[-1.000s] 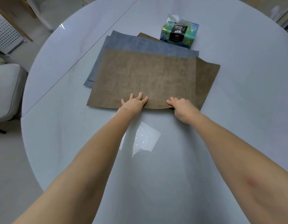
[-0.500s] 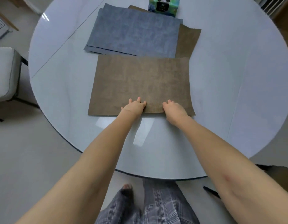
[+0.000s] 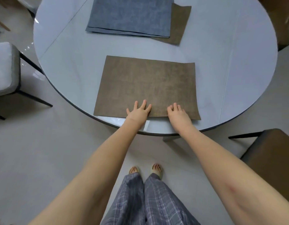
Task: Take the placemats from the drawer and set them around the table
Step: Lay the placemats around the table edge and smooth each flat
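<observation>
Scene: We stand at the near rim of a round, pale table (image 3: 229, 46), both arms stretched out over a brown placemat (image 3: 147, 85) at the centre of the frame.

Task's thing: The brown placemat lies flat, its near edge just inside the table's rim in the lower middle of the frame, its long axis running left to right across the picture.

Left hand: Our left hand (image 3: 138, 110) rests on the mat's near edge, left of centre, fingers spread and straight; the grip is wide and holds nothing, only presses.

Right hand: Our right hand (image 3: 178, 113) sits on the same edge, right of centre, fingers bent at the knuckles. We cannot tell whether they pinch the edge or merely press on it.

Key relation: The mat extends away from both hands, toward the top of the frame. The two hands are about equally near it, both touching the near long edge.

Remaining stock: A stack of blue-grey placemats (image 3: 130, 15) lies at the upper middle of the frame, well apart from the hands, with a second brown placemat (image 3: 177, 26) peeking out beneath its right side.

Stage, as we judge it: One place looks set or nearly so; the stack has yet to be dealt around the table.

Surroundings: A grey chair (image 3: 5, 69) stands at left, a brown chair (image 3: 270, 156) at lower right.
</observation>
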Demonstrator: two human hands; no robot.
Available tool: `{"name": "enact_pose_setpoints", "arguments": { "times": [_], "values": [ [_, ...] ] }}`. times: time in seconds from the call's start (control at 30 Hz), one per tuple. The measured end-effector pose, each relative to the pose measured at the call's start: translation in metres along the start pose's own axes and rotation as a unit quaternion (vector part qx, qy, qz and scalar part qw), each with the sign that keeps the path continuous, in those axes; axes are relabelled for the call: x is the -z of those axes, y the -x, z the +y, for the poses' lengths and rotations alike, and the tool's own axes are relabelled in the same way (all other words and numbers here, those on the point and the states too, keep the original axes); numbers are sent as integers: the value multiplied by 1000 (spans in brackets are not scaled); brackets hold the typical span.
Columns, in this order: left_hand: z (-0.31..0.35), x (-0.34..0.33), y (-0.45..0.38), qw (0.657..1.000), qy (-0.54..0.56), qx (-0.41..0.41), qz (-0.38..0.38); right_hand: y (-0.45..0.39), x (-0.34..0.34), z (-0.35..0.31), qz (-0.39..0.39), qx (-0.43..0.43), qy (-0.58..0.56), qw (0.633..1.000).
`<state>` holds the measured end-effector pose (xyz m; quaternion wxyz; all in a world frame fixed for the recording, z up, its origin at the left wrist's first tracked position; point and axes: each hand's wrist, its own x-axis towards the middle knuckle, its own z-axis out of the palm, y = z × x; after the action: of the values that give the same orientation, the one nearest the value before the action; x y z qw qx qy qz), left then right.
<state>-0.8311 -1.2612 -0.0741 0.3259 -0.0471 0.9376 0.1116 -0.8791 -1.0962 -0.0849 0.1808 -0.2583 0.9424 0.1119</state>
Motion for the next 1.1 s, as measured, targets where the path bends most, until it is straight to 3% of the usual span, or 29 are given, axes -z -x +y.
{"name": "enact_pose_setpoints", "arguments": {
  "times": [0.1, 0.27, 0.43, 1.1],
  "values": [
    [-2, -8, 4, 999, 33, -13, -5, 10, -7, 3, -15, 0, -17, 1000],
    [1, -16, 3, 997, 70, 13, 28, 24, -15, 5, -68, -42, -147, 986],
    [6, -23, -3, 994, 61, 67, 67, 23, -32, 12, -24, -108, -204, 973],
    [29, -28, -1, 995, 53, 71, 44, 40, -47, 26, -44, -115, -204, 971]
  ]
}}
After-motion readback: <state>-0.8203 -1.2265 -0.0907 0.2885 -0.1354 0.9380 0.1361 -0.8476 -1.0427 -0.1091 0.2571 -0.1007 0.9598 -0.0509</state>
